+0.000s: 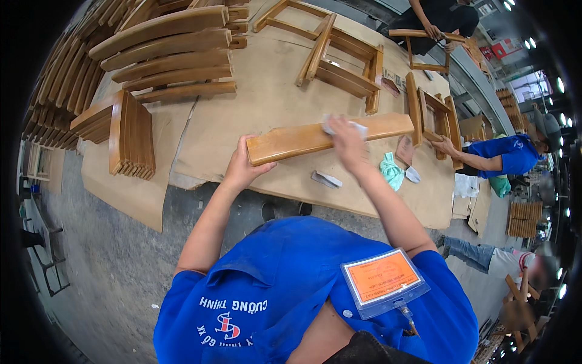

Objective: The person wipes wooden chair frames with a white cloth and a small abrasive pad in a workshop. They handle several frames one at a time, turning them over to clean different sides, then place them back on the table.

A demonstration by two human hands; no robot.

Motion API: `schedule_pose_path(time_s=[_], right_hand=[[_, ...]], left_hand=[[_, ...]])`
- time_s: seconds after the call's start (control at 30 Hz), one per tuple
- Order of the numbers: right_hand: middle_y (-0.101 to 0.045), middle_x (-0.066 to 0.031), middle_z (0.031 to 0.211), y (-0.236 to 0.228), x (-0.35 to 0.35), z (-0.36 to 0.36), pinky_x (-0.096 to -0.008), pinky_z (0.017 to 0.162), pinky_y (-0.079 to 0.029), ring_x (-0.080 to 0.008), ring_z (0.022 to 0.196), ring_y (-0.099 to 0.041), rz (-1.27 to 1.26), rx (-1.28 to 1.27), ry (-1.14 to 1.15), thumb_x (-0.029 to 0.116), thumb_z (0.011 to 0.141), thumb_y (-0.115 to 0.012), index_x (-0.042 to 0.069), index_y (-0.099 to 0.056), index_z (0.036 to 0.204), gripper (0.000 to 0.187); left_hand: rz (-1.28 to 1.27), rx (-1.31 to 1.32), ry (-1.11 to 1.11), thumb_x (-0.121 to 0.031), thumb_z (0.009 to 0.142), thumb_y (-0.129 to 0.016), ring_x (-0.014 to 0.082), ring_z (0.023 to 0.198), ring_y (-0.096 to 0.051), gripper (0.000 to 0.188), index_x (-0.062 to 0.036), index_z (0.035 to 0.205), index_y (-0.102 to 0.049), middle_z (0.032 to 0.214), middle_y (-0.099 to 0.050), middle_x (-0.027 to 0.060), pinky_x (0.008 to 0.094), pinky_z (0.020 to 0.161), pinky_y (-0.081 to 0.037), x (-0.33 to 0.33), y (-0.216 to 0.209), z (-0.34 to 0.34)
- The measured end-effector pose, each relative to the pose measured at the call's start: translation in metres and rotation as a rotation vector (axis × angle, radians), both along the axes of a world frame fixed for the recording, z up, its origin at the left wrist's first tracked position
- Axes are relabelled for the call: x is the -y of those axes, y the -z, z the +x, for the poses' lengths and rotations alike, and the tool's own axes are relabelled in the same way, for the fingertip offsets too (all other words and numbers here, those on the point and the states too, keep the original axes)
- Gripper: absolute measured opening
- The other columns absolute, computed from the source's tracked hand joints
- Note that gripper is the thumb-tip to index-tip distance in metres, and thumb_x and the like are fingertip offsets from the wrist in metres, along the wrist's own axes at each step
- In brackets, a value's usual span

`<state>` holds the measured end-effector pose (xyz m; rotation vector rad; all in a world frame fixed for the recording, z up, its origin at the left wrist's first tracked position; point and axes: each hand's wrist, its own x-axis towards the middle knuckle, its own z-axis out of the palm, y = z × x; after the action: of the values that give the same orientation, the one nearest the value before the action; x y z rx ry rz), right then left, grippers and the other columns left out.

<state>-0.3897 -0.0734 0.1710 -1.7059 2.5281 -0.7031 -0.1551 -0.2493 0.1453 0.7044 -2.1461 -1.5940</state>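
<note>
A varnished light-brown wooden board (285,143), long and flat-sided, lies slantwise before me above the cardboard-covered table (224,136). Its left end is gripped by my left hand (240,168), thumb along the near edge. My right hand (350,145) presses a white wad (362,129) onto the board's upper face, right of its middle; whether it is cloth or paper I cannot tell. That hand is slightly blurred. Nearer me on the table is a folded greyish-white piece (327,179). A mint-green cloth (391,171) lies crumpled to the right of my right wrist.
Stacked curved wooden slats (163,48) and angled wooden pieces (130,136) fill the left side. Wooden frames (345,57) rest on the far part of the table. At the right, a co-worker in blue (500,156) holds another frame (438,118); a second person's hands (432,31) hold one farther back.
</note>
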Motion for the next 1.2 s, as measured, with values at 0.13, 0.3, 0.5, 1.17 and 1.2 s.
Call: schedule_pose_path(time_s=[0.13,0.3,0.5,1.17,1.2], right_hand=[[-0.058,-0.017,0.122,-0.009,-0.046,-0.063,-0.0464,0.098,-0.04,-0.0368,0.117,-0.051,-0.08,-0.105,0.188,0.008,0.085,-0.053,0.005,-0.055,0.123,0.038],[-0.057,-0.0175,0.119,0.015,0.01,0.052,-0.0454,0.097,-0.041,-0.0339,0.111,-0.053,-0.131,-0.08,-0.03,0.012,0.084,-0.054,0.008,-0.054,0.123,0.04],[-0.057,-0.0154,0.122,0.012,-0.027,0.007,-0.0455,0.098,-0.041,-0.0348,0.115,-0.052,-0.171,-0.046,0.018,0.011,0.082,-0.055,0.007,-0.056,0.122,0.039],[-0.059,-0.0137,0.12,-0.009,-0.107,-0.1,-0.0444,0.097,-0.042,-0.0363,0.117,-0.05,-0.216,-0.056,0.522,0.007,0.08,-0.056,0.004,-0.058,0.119,0.039],[-0.058,-0.0125,0.123,-0.009,-0.102,-0.093,-0.0446,0.099,-0.041,-0.0357,0.119,-0.049,-0.126,0.017,0.543,0.009,0.082,-0.055,0.004,-0.057,0.121,0.039]], left_hand=[[-0.039,0.003,-0.035,-0.014,0.07,-0.083,0.0244,0.104,-0.057,0.073,-0.0065,0.124,-0.035,0.11,-0.057,0.0136,0.035,0.089,-0.047,-0.003,0.005,-0.001],[-0.039,0.007,-0.042,-0.017,0.069,-0.084,0.0245,0.103,-0.059,0.072,-0.0043,0.122,-0.037,0.109,-0.058,0.0149,0.0358,0.087,-0.048,-0.002,0.002,-0.003],[-0.126,0.115,0.009,-0.016,0.068,-0.084,0.025,0.105,-0.056,0.073,-0.0035,0.122,-0.038,0.11,-0.056,0.0149,0.0352,0.09,-0.045,-0.002,-0.008,0.001],[-0.033,0.145,0.126,-0.008,0.061,-0.084,0.0273,0.107,-0.053,0.072,-0.0029,0.12,-0.044,0.112,-0.055,0.0118,0.0386,0.092,-0.043,0.014,-0.008,0.009],[-0.114,0.165,0.126,-0.01,0.06,-0.085,0.0274,0.105,-0.055,0.07,-0.0023,0.118,-0.045,0.11,-0.056,0.0125,0.0384,0.09,-0.044,0.017,-0.012,0.005]])
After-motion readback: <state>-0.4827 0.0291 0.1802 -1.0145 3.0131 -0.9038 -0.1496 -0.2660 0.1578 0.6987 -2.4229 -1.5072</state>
